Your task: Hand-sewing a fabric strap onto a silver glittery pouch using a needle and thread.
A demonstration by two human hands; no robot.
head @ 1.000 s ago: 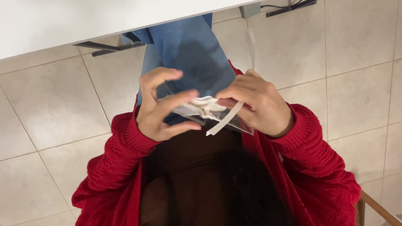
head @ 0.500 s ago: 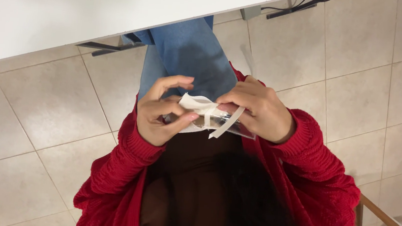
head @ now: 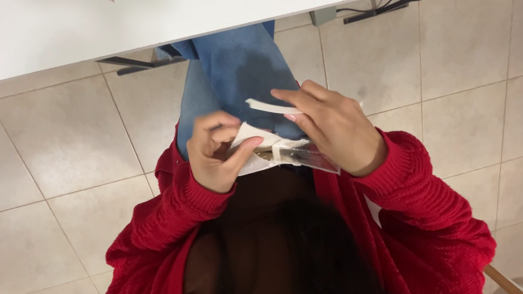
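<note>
Beyond both hands, the white tabletop (head: 63,13) fills the upper left, and pale floor tiles (head: 49,165) spread beneath everything. Under the hands lies a blue-jeaned leg (head: 236,74), flanked by red knitted sleeves (head: 422,201). Between the hands sits a small clear packet (head: 286,154), its long axis running left to right. The left hand (head: 213,152) pinches its white end between thumb and curled fingers. The right hand (head: 334,125) covers the other end and nips a thin white strip (head: 272,107) just above the packet, probably peeled from it, though the join is hidden.
</note>
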